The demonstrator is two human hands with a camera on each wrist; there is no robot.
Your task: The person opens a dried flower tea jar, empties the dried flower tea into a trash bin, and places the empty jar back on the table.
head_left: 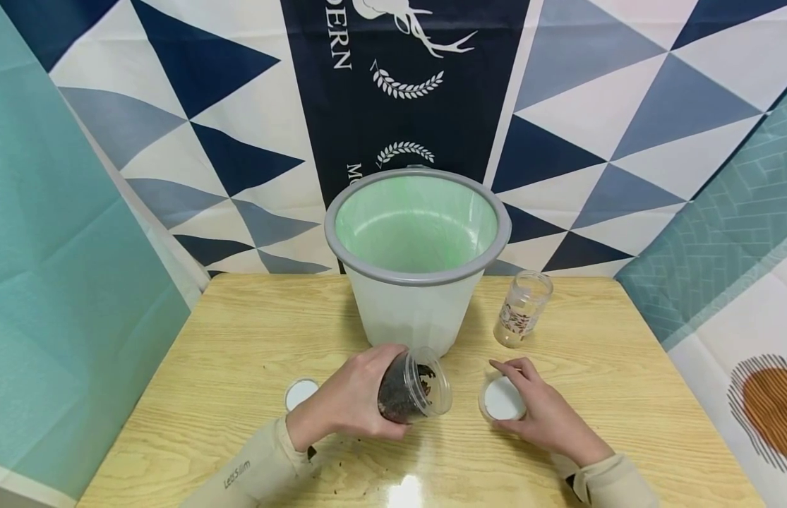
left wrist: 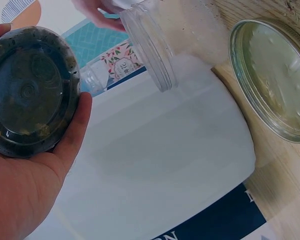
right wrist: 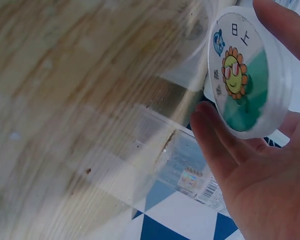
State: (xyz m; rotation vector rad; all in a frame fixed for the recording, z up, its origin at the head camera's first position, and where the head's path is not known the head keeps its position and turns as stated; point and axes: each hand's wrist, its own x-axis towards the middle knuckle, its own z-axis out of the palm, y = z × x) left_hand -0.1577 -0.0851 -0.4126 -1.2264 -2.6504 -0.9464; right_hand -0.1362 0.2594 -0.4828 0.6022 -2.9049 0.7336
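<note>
My left hand [head_left: 361, 395] grips a clear jar [head_left: 399, 395] of dark, loose dried bits from the side. It is tilted, its uncovered mouth facing right, in front of the bucket. The left wrist view shows its dark round base [left wrist: 27, 90] against my palm. My right hand [head_left: 539, 416] pinches a round white lid [head_left: 502, 399] by its rim, low over the table's right half. A cartoon sun [right wrist: 234, 72] on a white and green face shows on this lid in the right wrist view. Partly behind my left wrist lies another lid [head_left: 301, 393]; its metallic rim shows in the left wrist view.
A large white bucket [head_left: 409, 310] with a grey rim stands at the back middle of the wooden table [head_left: 241, 339]. To its right is a clear jar with a floral print [head_left: 520, 314]. Dark crumbs [head_left: 334, 481] lie near the front. Patterned cloth [head_left: 241, 141] hangs behind.
</note>
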